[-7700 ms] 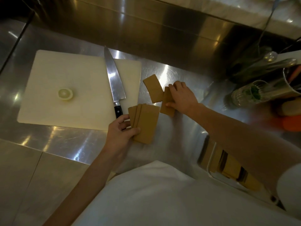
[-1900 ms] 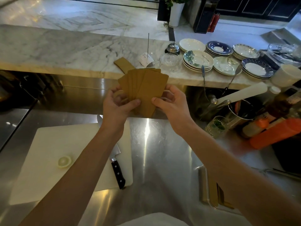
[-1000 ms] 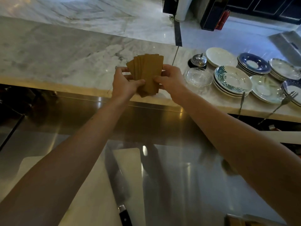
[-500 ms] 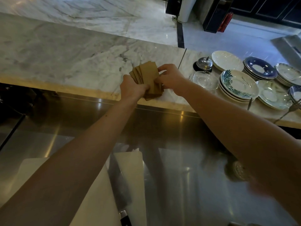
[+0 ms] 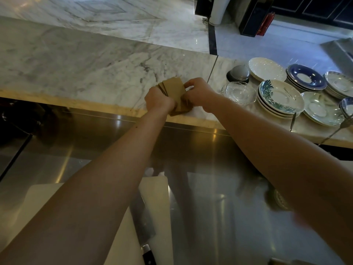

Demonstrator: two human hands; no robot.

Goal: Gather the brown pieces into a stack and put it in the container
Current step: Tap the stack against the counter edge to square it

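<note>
Both hands are clenched on the flat brown rectangular pieces (image 5: 174,92), the left hand (image 5: 159,99) at the pieces' 9 o'clock side and the right hand (image 5: 199,92) at their 3 o'clock side. The pieces stand on their lower edge at the near lip of the grey-veined white marble tabletop (image 5: 86,69), a few edges fanned out at 10 o'clock, so I judge the gathering done and the squaring-up nearly finished. The container is not clearly in view, so the drop-in is left. Open marble runs wide toward 9 and 12 o'clock. Toward 3 o'clock room is tight: a clear glass saucer (image 5: 238,92) sits near the right hand, with a stack of leaf-patterned white plates (image 5: 280,98) beyond. Toward 6 o'clock the marble edge drops to a lower steel surface with a white cutting board (image 5: 156,194) and a black-handled knife (image 5: 145,236).
</note>
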